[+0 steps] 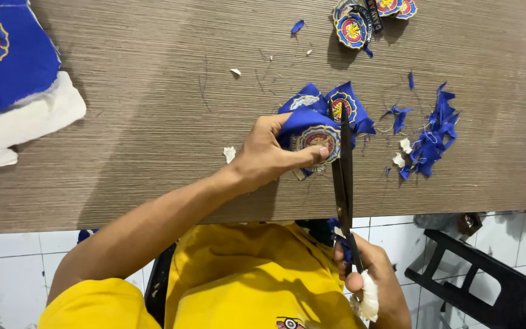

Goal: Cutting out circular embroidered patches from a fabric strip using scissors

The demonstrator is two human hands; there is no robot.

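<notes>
Here the left hand [272, 155] presses a piece of blue cloth [318, 119] against the wooden surface [153, 122], near its front edge. Its grip is closed on the cloth, the thumb lying across a round embroidered badge [319, 140] with a gold ring and a red centre, the fingers curled over the fabric's upper edge. A second badge [342, 105] of the same kind shows just behind it on the same piece.

The right hand [369, 274] sits below the edge of the surface, its grip closed around the handles of a pair of black scissors [343, 176]. A white wrapping covers part of the handle by the thumb. The blades point away from the person and reach up across the cloth, their tips lying just to the right of the first badge; they stand close together, and whether a narrow gap remains between them cannot be told.

To the right of the cloth lies a heap of blue scraps [430, 137] mixed with small white bits. At the far edge rests a small pile of cut-out badges [363, 21]. A larger sheet of blue fabric [7, 55] with white backing lies at the far left. The person wears a yellow shirt [245, 280], and a black chair [476, 268] stands on the white tiled floor to the right.
</notes>
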